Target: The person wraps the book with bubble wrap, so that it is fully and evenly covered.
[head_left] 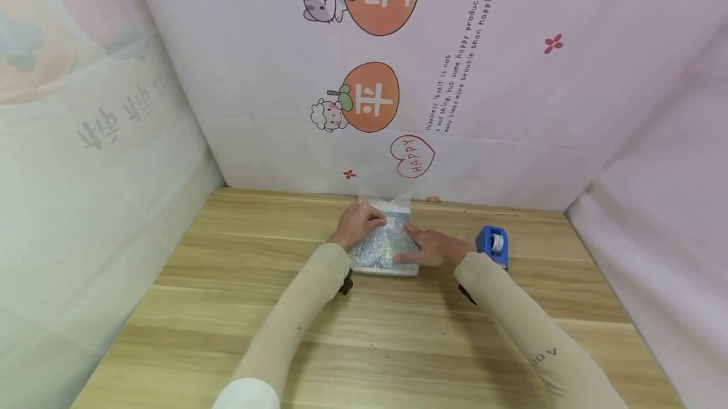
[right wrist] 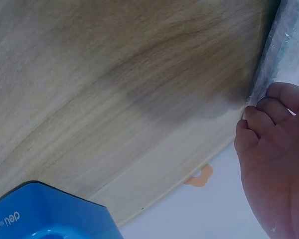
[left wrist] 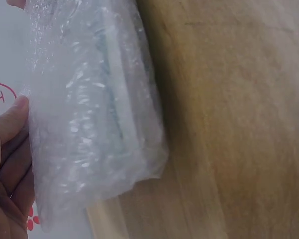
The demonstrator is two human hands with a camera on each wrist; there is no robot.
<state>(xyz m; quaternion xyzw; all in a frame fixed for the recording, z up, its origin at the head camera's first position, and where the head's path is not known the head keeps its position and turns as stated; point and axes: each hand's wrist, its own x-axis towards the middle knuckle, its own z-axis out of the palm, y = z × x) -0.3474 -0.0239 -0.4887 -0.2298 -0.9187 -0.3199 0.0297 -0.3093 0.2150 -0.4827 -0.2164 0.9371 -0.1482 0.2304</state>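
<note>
A flat item in clear bubble wrap lies on the table near its back edge, with a loose flap of the wrap reaching up toward the wall. Through the plastic the item shows bluish-grey with a white edge; the rest is blurred. My left hand is over the package's left side. In the left wrist view its thumb and curled fingers pinch the edge of the bubble wrap. On the right side, my right hand presses the wrap, thumb and forefinger spread apart on top. The right wrist view shows its other fingers along the package's edge.
A blue tape dispenser with a roll in it stands just right of my right wrist. The wooden table meets a printed cloth wall behind the package, with cloth sides at left and right.
</note>
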